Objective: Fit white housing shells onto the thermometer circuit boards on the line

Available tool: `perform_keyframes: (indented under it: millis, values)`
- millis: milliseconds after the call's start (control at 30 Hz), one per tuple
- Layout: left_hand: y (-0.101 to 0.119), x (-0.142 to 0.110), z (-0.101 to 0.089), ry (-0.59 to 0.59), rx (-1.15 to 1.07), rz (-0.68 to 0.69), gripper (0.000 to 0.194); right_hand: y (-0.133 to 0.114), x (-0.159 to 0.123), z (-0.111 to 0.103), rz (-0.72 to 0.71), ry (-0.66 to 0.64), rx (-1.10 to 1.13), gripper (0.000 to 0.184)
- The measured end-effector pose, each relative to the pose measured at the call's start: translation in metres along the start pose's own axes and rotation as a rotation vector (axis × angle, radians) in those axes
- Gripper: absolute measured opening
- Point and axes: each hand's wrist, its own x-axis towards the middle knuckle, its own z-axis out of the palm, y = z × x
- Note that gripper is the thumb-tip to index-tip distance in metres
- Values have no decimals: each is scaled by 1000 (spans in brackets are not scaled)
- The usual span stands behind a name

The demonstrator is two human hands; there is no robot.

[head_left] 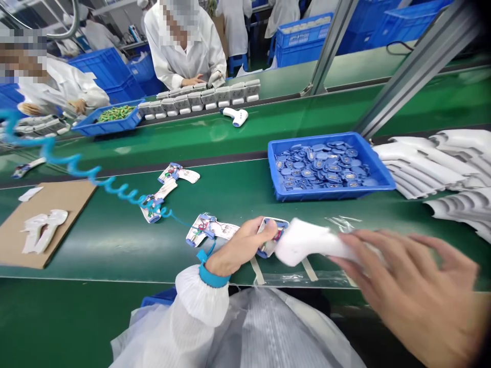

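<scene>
**Left hand** (241, 246): is clenching a blue-rimmed thermometer half (271, 239) that is carrying a wired circuit board.
**Right hand** (406, 276): is grasping a white plastic thermometer shell (310, 243) from above, and the shell is overlapping the blue-rimmed half.
**Beside the hands:** another wired assembly (209, 230) is lying just left of the left hand, and thin clear plastic strips (339, 222) are lying just behind the shell.
**In the way:** a blue coiled cord (72, 164) is crossing over a third assembly (153, 207), behind the left hand.
**Around:** a blue tray (307, 144) full of small blue parts (322, 171) is standing ahead of the hands, a pile of white shells (429, 163) is lying at right, and a cardboard sheet (49, 225) is lying at far left.
**Edge:** the front edge of the green worktop (115, 278) is running just below both hands.
</scene>
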Motion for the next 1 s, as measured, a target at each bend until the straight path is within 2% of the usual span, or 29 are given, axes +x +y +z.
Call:
perform_keyframes:
  millis: [100, 200, 267, 367, 433, 467, 533, 600, 633, 733, 767, 833, 900, 1000]
  values:
    - [-3, 0, -2, -63, 5, 16, 53, -32, 30, -2, -186, 22, -16, 22]
    - [-8, 0, -1, -35, 22, 28, 51, -41, 34, 13, -165, -48, 3, 25]
    - [-11, 0, 1, 8, 60, 66, 41, -39, 28, 25, -90, -120, 125, 33]
    - [-12, 0, 6, 30, 183, 163, 39, -32, 24, 34, 130, -291, 554, 40]
    - [-12, 0, 10, 64, 273, 213, 42, -33, 35, 35, 318, -397, 834, 37]
    - [-11, 0, 12, 96, 307, 225, 43, -36, 44, 35, 400, -405, 908, 36]
    - [-8, 0, 16, 179, 361, 230, 44, -48, 66, 38, 512, -307, 911, 32]
    - [-5, 0, 19, 228, 419, 218, 44, -64, 85, 44, 555, -165, 790, 41]
    - [-4, 1, 20, 215, 467, 210, 39, -72, 92, 48, 548, -126, 723, 48]
    - [-7, 1, 23, 84, 728, 223, 14, -87, 99, 59, 422, -102, 539, 56]
    - [-9, 1, 24, 71, 825, 235, 11, -89, 99, 61, 371, -91, 490, 55]
    - [-12, 1, 25, 121, 953, 252, 15, -89, 98, 61, 308, -27, 435, 54]
    - [-11, 2, 24, 159, 946, 267, 23, -85, 99, 59, 342, 60, 452, 55]
    - [-5, 2, 19, 81, 804, 215, 31, -77, 103, 54, 491, 131, 516, 58]
